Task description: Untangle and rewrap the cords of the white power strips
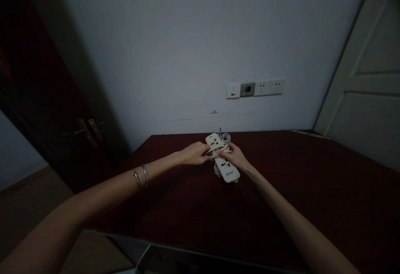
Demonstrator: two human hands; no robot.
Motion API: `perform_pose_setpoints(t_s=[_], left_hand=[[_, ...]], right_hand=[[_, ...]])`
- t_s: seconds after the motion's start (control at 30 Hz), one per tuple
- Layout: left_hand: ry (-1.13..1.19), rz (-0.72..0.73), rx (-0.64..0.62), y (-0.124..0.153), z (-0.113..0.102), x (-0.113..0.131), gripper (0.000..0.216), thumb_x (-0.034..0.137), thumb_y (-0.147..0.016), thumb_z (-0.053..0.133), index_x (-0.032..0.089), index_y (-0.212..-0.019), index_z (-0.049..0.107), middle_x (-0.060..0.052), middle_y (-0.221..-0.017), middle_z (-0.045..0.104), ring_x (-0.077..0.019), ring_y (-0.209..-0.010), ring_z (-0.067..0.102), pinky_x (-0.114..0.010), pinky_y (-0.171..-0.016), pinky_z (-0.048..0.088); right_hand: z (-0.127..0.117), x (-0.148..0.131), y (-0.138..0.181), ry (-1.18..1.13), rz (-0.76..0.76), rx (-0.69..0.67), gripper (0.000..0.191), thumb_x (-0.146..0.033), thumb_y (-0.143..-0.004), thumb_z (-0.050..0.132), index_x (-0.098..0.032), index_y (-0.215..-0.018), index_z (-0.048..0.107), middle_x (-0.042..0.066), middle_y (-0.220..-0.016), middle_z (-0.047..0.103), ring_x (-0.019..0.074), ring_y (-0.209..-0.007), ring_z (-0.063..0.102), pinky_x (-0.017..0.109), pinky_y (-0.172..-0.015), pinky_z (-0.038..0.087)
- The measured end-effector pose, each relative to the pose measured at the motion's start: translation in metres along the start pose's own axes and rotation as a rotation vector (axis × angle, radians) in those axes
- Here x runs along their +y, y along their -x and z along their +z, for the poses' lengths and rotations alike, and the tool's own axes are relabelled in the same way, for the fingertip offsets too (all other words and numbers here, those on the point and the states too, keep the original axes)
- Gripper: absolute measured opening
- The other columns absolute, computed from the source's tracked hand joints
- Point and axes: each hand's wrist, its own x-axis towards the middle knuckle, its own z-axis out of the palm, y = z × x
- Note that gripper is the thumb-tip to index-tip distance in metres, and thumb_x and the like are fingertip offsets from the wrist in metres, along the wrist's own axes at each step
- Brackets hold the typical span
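Observation:
A white power strip [227, 170] with blue lettering lies at a slant on the dark red tabletop [187, 199]. White cord [217, 149] is wound around its middle. My left hand [197, 153] reaches in from the left, its fingers closed on the wrapped cord. From the right, my right hand [234, 156] pinches the cord against the strip, thumb on top. Just behind the strip sits a coil of thin grey-white cable [225, 137]. What lies under the strip's lower left side is partly hidden.
Wall sockets [269, 87] and a grey wall plate [248, 89] sit above the table's back edge. A dark door with a metal handle [89, 132] stands at the left. At the right is a pale panelled door [368, 82]. The table's front edge runs along the bottom.

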Motion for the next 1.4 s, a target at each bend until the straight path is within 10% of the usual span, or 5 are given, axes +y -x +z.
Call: perform_pose_setpoints(t_s=[0.43, 0.63, 0.87, 1.13, 1.4], left_hand=[[0.355, -0.224, 0.342, -0.011, 0.041, 0.002, 0.023, 0.028, -0.076, 0.054, 0.016, -0.094, 0.062, -0.007, -0.088, 0.064, -0.0172, -0.076, 0.058, -0.030, -0.071, 0.043], [1.290, -0.317, 0.161, -0.023, 0.068, -0.004, 0.049, 0.019, -0.062, 0.062, 0.017, -0.110, 0.051, -0.008, -0.097, 0.061, -0.0180, -0.080, 0.057, -0.032, -0.071, 0.044], [2.094, -0.197, 0.134, -0.038, 0.073, -0.011, 0.035, 0.017, -0.054, 0.048, 0.009, -0.086, 0.058, -0.010, -0.081, 0.062, -0.0175, -0.070, 0.057, -0.031, -0.070, 0.043], [2.231, -0.324, 0.570, -0.060, 0.080, 0.010, 0.043, 0.051, -0.076, 0.050, 0.010, -0.086, 0.061, -0.005, -0.065, 0.063, -0.0169, -0.061, 0.060, -0.030, -0.070, 0.046], [2.267, -0.512, 0.850, -0.066, 0.096, 0.021, 0.028, 0.037, -0.077, 0.054, 0.013, -0.088, 0.063, -0.005, -0.079, 0.068, -0.0182, -0.075, 0.064, -0.031, -0.076, 0.048]], right_hand=[[0.001, 0.013, -0.003, -0.326, 0.166, 0.214, 0.024, -0.028, -0.062, 0.069, -0.014, -0.079, 0.059, 0.003, -0.066, 0.067, 0.0150, -0.052, 0.060, 0.024, -0.047, 0.047], [0.010, 0.012, -0.004, -0.509, 0.152, 0.153, 0.025, -0.033, -0.066, 0.062, -0.016, -0.085, 0.060, 0.003, -0.075, 0.069, 0.0161, -0.060, 0.063, 0.027, -0.055, 0.051], [0.018, 0.002, 0.003, -0.677, 0.105, 0.092, 0.027, -0.032, -0.065, 0.065, -0.018, -0.087, 0.059, 0.001, -0.074, 0.069, 0.0175, -0.063, 0.064, 0.027, -0.057, 0.050], [0.017, 0.000, 0.005, -0.502, -0.021, 0.131, 0.039, -0.039, -0.064, 0.067, -0.018, -0.096, 0.057, 0.004, -0.086, 0.069, 0.0201, -0.072, 0.064, 0.028, -0.061, 0.048], [0.009, 0.005, 0.002, 0.027, -0.109, 0.118, 0.037, -0.043, -0.066, 0.065, -0.018, -0.093, 0.060, 0.007, -0.093, 0.067, 0.0226, -0.084, 0.062, 0.033, -0.073, 0.048]])
